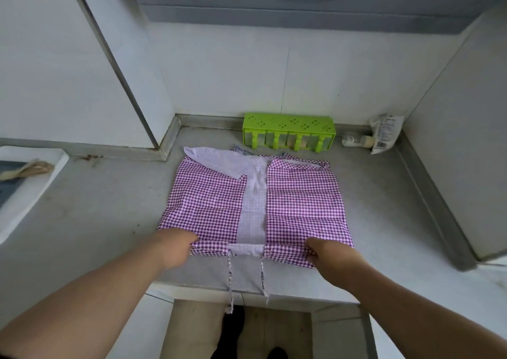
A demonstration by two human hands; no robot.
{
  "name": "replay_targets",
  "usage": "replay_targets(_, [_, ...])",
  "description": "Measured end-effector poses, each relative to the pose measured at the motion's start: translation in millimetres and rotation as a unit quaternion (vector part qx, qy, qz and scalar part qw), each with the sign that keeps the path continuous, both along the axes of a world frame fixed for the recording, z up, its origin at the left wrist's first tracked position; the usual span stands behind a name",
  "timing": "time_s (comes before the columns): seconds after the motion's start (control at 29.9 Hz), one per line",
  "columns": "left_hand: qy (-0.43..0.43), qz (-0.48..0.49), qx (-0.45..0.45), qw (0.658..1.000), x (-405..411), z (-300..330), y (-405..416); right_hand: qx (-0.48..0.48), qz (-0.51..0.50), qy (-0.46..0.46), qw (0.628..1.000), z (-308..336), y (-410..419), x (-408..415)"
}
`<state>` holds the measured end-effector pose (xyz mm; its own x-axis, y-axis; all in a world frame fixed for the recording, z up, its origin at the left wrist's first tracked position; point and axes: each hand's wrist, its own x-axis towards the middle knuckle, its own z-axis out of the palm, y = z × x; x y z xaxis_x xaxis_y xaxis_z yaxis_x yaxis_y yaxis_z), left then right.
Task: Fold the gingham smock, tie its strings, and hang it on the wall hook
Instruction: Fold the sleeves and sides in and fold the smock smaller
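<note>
The pink-and-white gingham smock [301, 205] lies flat on the grey counter [104, 210], both sides folded inward so a pale strip of its inside runs down the middle. Its near hem is rolled up into a narrow band. My left hand [175, 246] grips the left end of that band and my right hand [329, 254] grips the right end. Two thin strings [230, 273] run from the band toward me and hang over the counter's front edge. No wall hook is in view.
A green plastic spice rack [288, 132] stands against the back wall behind the smock. A small bottle [356, 140] and a crumpled packet [385, 133] lie in the back right corner. A white sink edge [30, 188] is at the left. Walls close in on both sides.
</note>
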<state>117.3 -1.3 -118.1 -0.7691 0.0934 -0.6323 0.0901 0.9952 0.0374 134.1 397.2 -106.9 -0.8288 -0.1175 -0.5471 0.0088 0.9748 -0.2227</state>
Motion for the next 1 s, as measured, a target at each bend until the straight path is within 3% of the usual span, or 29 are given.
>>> replay_targets(0.23, [-0.167, -0.078, -0.071, 0.98, -43, 78, 13, 0.018, 0.15, -0.115, 0.982, 53, 6, -39])
replay_targets(0.33, [-0.183, -0.086, -0.084, 0.976, -57, 97, 16, 0.047, 0.187, -0.129, 0.973, 75, 8, -53])
replay_targets(0.5, [-0.121, -0.061, -0.057, 0.989, -83, 111, 12, 0.067, 0.196, -0.057, 0.977, 93, 11, -89])
replay_targets(0.74, [0.034, 0.006, 0.016, 0.999, -131, 89, -9, 0.086, 0.088, 0.087, 0.989, 79, -5, -146])
replay_targets(1.0, [0.123, -0.006, -0.014, 0.992, -185, 38, -24, 0.094, 0.007, 0.129, 0.987, 31, -31, -205])
